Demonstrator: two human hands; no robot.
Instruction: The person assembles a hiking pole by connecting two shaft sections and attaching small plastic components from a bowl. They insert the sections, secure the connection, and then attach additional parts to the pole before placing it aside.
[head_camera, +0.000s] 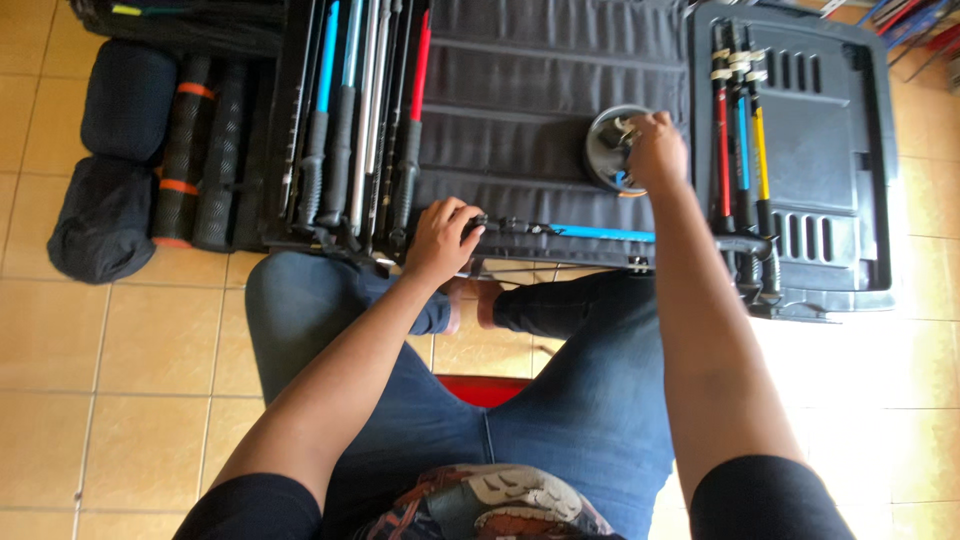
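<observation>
Hands work apart over a dark grey ribbed mat (520, 70) spread on the tiled floor (120, 350). The left hand (442, 240) is curled shut around the black grip end of a trekking pole (565, 230), whose blue shaft runs out from the fist toward three o'clock, lying flat along the near edge of the mat. The pole leaves the fingers on their thumb side and passes under the right forearm.

The right hand (655, 150), at about one o'clock from the left, has its fingers bunched down on the rim of a small round metal tin (610, 148); the tin sits on the mat just at nine o'clock of the knuckles, partly covered by them. Whether the fingertips pinch something inside the tin cannot be told.

At three o'clock of the right hand lies a black plastic lid (830, 150) with three collapsed poles (740, 150), red, blue and yellow, banded together. At eleven o'clock of the left hand a row of more poles (360, 120) lies side by side, and farther toward nine o'clock are rolled foam mats (205, 150) and dark stuff sacks (125, 100). The person's jeans-clad knees (590, 400) sit below the mat.
</observation>
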